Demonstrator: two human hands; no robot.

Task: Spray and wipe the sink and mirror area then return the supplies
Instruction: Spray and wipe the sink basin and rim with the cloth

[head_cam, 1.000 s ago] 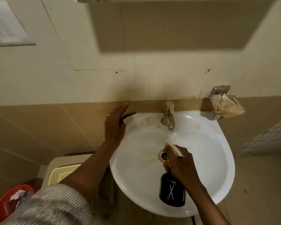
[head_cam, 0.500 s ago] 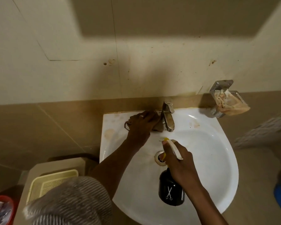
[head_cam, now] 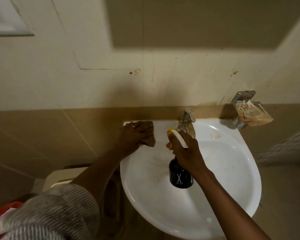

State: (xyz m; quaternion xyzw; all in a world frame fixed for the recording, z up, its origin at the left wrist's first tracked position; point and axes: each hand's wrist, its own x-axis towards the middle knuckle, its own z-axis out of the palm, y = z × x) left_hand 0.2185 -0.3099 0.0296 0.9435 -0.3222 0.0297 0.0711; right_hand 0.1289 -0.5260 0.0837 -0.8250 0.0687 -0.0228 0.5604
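Sink (head_cam: 232,170) basin and rim lie directly beneath both hands, white with brownish stains near the tap (head_cam: 187,122). The left hand (head_cam: 133,135) presses flat on a brown cloth (head_cam: 149,141) at the rim's back left corner, fingers closed over the fabric, apparently so the palm's weight scrubs the ledge. Just right of it, the right hand (head_cam: 185,151) wraps the neck of a black spray bottle (head_cam: 180,177), holding it above the bowl with the yellow-and-white nozzle aimed toward the tap, probably so any drips fall into the basin. The bottle's only marking is a white scissors emblem; no words can be read. Beyond the right hand, a wall-mounted soap holder (head_cam: 246,110) carries a crumpled, stained wrapper. No mirror glass is in view.
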